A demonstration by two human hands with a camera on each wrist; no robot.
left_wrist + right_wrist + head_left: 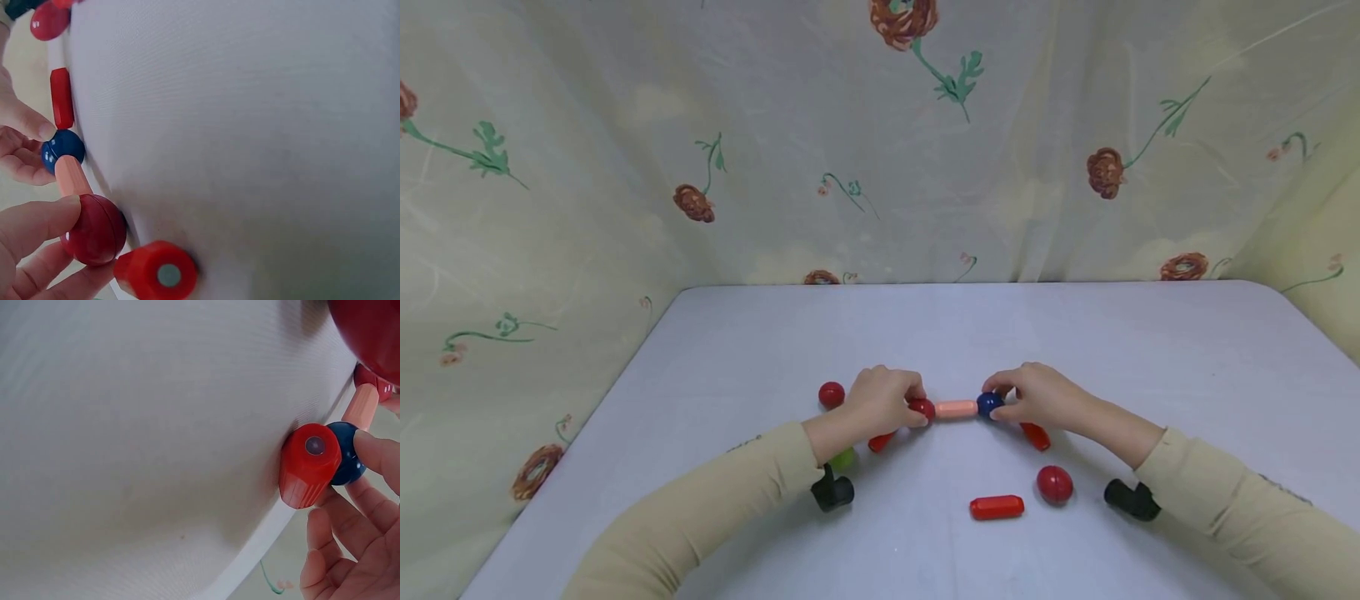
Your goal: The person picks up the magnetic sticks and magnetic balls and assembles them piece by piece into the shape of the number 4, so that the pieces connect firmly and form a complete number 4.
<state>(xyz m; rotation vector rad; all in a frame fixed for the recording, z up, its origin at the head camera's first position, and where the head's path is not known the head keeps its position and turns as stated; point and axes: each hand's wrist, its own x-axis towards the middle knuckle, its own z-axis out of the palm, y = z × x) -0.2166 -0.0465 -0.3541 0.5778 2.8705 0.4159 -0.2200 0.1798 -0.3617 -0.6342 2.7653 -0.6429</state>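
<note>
Pink rod (956, 409) lies between red ball (922, 410), pinched by left hand (882, 400), and blue ball (990, 405), pinched by right hand (1042, 398); ends appear to touch both; best aligned with gentle, even inward push; grip best clear of left red rod (881, 442) and right red rod (1036, 436).

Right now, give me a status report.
Left hand pinches a red ball. Right hand pinches the blue ball. Pink rod between balls; nothing visibly in the way.
</note>
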